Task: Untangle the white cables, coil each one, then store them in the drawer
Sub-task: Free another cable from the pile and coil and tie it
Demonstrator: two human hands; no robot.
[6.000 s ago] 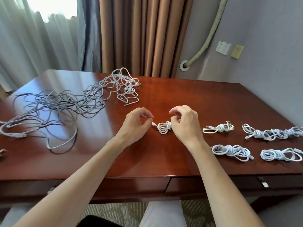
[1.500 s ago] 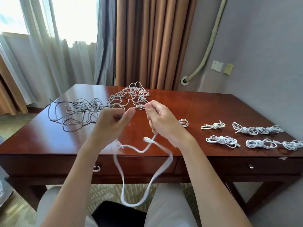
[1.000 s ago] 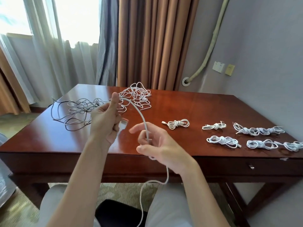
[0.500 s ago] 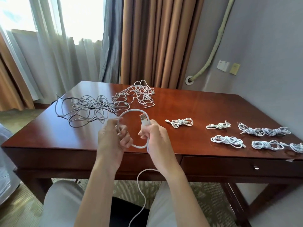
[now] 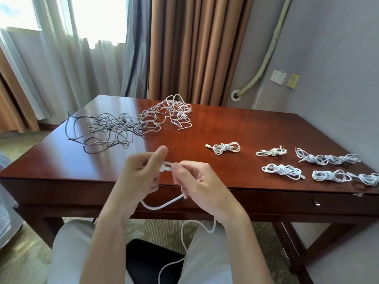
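Observation:
My left hand [image 5: 141, 177] and my right hand [image 5: 196, 181] hold one loose white cable [image 5: 164, 204] between them, above the desk's front edge. Both pinch the cable near its plug end; a loop sags below the hands and the rest trails down over my lap. A tangle of white and grey cables [image 5: 131, 124] lies on the far left of the wooden desk [image 5: 61, 158]. Several coiled white cables sit on the right: one coil [image 5: 224, 148] near the middle, others [image 5: 282, 170] further right. A drawer front [image 5: 287, 203] under the desktop is closed.
Curtains hang behind the desk, and a grey wall with a socket plate [image 5: 278, 77] rises on the right. My legs and a dark chair seat [image 5: 151, 261] are below the desk edge. Carpet covers the floor.
The round loop I held half a second ago has been drawn flat; my hands have come closer together, and both now pinch the cable at its plug end.

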